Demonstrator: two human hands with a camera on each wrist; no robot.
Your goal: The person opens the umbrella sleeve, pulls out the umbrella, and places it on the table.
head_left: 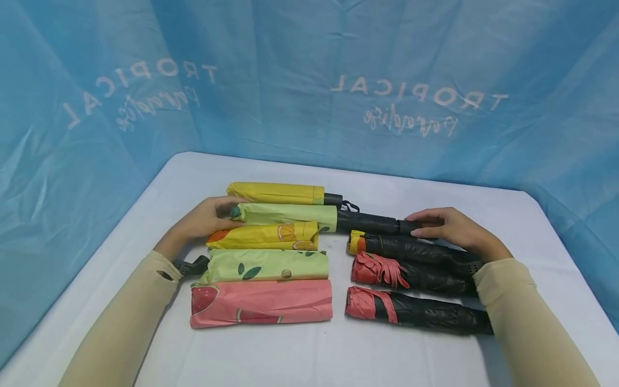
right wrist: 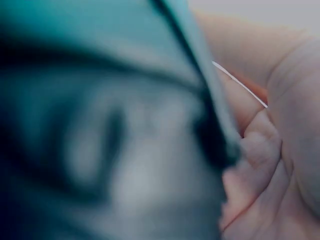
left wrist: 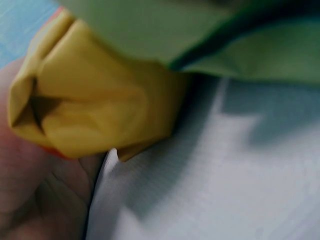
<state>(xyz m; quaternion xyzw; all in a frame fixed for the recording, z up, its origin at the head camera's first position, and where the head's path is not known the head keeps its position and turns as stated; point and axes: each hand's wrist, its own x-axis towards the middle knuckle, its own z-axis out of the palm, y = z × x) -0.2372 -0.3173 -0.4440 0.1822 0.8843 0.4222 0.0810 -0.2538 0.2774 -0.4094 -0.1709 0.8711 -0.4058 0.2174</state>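
Observation:
A folded black umbrella (head_left: 367,222) lies partly inside a light green sleeve (head_left: 290,214), its bare part reaching out to the right. My left hand (head_left: 208,217) holds the sleeve's left end, with fingers behind it and thumb in front. At the other end, my right hand (head_left: 456,228) pinches the umbrella's black tip between thumb and fingers. Just in front of the green sleeve lies a yellow sleeve with orange slices (head_left: 266,236); its crumpled end (left wrist: 100,95) is close to my left hand in the left wrist view. The right wrist view is mostly blurred.
Behind is a yellow-sleeved umbrella (head_left: 275,192) with a black end and strap. Nearer lie another light green sleeve (head_left: 271,266) and a pink sleeve (head_left: 290,303). On the right are three folded black umbrellas (head_left: 430,312) in a stack of rows. Blue curtains (head_left: 300,107) enclose the white table (head_left: 242,357).

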